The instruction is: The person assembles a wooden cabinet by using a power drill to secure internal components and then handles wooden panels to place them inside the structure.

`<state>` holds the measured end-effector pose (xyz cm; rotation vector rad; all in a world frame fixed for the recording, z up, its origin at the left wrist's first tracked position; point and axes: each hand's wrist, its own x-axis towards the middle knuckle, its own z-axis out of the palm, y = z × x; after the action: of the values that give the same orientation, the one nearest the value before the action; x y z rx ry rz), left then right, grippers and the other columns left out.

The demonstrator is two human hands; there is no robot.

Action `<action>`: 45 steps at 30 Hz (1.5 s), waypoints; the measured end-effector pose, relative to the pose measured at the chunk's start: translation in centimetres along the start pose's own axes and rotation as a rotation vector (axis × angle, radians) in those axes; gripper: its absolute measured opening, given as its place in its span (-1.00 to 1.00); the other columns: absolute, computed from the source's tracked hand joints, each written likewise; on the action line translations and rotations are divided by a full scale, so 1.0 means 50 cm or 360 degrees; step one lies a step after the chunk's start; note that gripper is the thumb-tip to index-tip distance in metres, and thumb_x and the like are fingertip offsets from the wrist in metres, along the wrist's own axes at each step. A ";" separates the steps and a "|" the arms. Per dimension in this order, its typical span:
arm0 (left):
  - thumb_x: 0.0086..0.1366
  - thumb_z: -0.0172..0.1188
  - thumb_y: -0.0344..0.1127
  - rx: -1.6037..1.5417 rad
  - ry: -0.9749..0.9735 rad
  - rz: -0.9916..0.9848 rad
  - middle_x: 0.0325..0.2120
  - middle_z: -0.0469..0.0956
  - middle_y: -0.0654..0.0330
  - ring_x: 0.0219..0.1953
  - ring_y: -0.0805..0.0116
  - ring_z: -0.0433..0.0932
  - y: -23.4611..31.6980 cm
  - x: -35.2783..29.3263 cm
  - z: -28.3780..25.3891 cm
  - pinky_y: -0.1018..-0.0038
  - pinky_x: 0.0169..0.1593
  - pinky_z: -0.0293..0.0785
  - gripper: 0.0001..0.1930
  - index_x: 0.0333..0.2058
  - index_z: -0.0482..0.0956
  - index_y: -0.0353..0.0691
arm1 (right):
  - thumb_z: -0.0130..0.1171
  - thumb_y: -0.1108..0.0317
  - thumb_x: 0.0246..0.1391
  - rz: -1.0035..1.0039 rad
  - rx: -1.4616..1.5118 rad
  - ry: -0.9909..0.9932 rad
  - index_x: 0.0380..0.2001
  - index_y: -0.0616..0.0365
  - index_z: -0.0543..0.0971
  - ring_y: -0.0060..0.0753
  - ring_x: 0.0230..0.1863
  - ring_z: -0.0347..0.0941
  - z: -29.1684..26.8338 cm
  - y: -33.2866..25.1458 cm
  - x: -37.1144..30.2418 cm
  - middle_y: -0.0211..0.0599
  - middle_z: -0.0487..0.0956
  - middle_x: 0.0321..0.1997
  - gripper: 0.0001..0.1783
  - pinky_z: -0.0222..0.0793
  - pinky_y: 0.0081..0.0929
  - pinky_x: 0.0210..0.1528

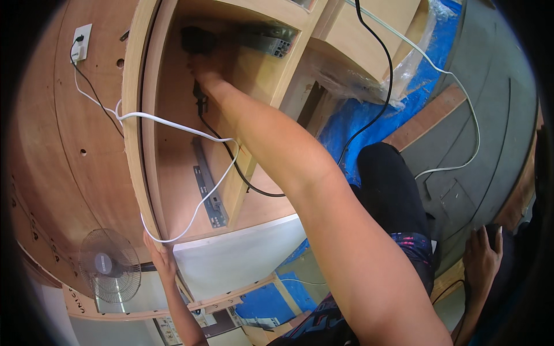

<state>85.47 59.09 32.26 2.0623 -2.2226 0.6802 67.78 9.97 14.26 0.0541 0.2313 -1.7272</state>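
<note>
The person's right hand (203, 70) reaches deep into an open wooden cabinet (173, 75), the bare forearm crossing the view from the lower right. Its fingers wrap the handle of a dark power tool (196, 40), which is near the cabinet's far upper corner (shadow blurs the tool's outline there). A black cord (266, 193) runs from below the hand and passes behind the forearm. The left hand (161, 256) rests against the cabinet's lower left edge; I cannot tell whether its fingers clasp the wood. A white cable (150, 116) loops across the opening, over 2 metal rails (205, 190). A fan (104, 263) is at lower left, a blue sheet (352, 127) at upper right, and another person's hand (483, 256) at far right.
</note>
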 end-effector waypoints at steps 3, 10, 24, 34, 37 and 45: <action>0.57 -0.21 0.25 0.0042 0.0028 -0.0013 0.41 0.20 -0.25 0.49 -0.21 0.10 0.003 0.002 0.001 0.05 0.50 -0.05 -0.18 0.40 0.21 -0.46 | 0.17 0.50 0.10 -0.0096 -0.0086 0.0044 0.09 0.23 0.39 -0.36 -0.48 0.55 -0.002 0.003 0.006 -0.19 0.61 -0.34 -0.55 0.38 -0.44 -0.52; 0.56 -0.21 0.25 0.0015 -0.0054 -0.0004 0.41 0.20 -0.25 0.48 -0.20 0.11 0.019 0.006 0.002 0.05 0.51 -0.06 -0.19 0.40 0.22 -0.44 | 0.22 0.57 0.05 -0.0243 -0.0280 0.0097 0.19 0.27 0.31 -0.33 -0.54 0.54 -0.005 0.007 0.022 -0.14 0.61 -0.35 -0.40 0.37 -0.41 -0.59; 0.54 -0.11 0.26 -0.0067 0.0041 -0.0035 0.43 0.20 -0.19 0.48 -0.18 0.12 0.010 0.006 0.005 0.07 0.50 -0.03 -0.18 0.42 0.21 -0.39 | 0.31 0.51 -0.23 0.0024 0.0040 0.0037 0.12 0.18 0.54 -0.08 -0.01 0.63 0.003 -0.029 0.011 -0.06 0.66 -0.03 -0.32 0.57 -0.28 0.07; 0.47 0.23 -0.30 0.0062 -0.0043 -0.0141 0.34 0.29 -0.10 0.30 0.05 0.36 -0.001 -0.008 0.014 0.32 0.36 0.22 -0.33 0.41 0.18 -0.43 | 0.22 0.49 -0.06 0.0116 0.0024 -0.0278 0.09 0.19 0.54 -0.12 -0.12 0.63 0.025 -0.068 0.064 -0.06 0.66 -0.10 -0.46 0.56 -0.29 -0.05; 0.39 0.29 -0.31 -0.0223 0.0008 -0.0312 0.40 0.26 -0.15 0.43 -0.11 0.25 -0.009 -0.016 0.017 0.19 0.46 0.10 -0.33 0.38 0.27 -0.38 | 0.19 0.48 -0.02 0.0100 -0.0001 -0.0300 0.09 0.19 0.54 -0.13 -0.15 0.63 0.026 -0.061 0.072 -0.07 0.66 -0.13 -0.49 0.55 -0.30 -0.09; 0.32 0.34 -0.47 -0.0429 0.0196 -0.0302 0.40 0.25 -0.15 0.42 -0.05 0.29 -0.014 -0.019 0.023 0.21 0.45 0.13 -0.34 0.35 0.32 -0.42 | 0.12 0.46 0.11 0.0073 -0.0055 -0.0326 0.07 0.20 0.54 -0.16 -0.24 0.63 0.020 -0.063 0.077 -0.07 0.66 -0.18 -0.59 0.55 -0.31 -0.19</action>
<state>86.56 59.57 31.10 2.0033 -1.9027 0.4504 64.12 6.52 15.00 -0.1416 0.1076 -1.6689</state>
